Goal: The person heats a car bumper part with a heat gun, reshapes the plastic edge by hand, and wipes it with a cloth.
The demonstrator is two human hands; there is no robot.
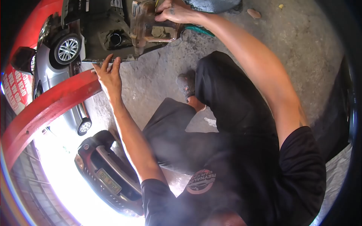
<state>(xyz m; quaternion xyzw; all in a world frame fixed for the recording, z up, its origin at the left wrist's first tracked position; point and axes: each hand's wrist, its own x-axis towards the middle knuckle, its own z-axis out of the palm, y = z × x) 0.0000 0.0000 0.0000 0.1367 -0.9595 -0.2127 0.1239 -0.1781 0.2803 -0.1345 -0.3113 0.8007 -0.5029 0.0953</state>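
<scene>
My left hand (109, 75) is at the near edge of a dark panel (90, 49), fingers apart, with fingertips touching or very close to that edge. The panel has a round black opening. At the top, my right hand (175, 12) has its fingers closed at the rim of a brownish, see-through plastic part (141, 26), which lies over the right side of the panel. Whether the fingers also hold something small cannot be made out.
A red metal beam (56, 101) runs up from the lower left to beside my left hand. Silver car (62, 81) and dark car (109, 177) stand at left. My knees and sandaled foot (185, 84) are below the panel, on concrete floor (301, 41). A green item (200, 30) lies near my right wrist.
</scene>
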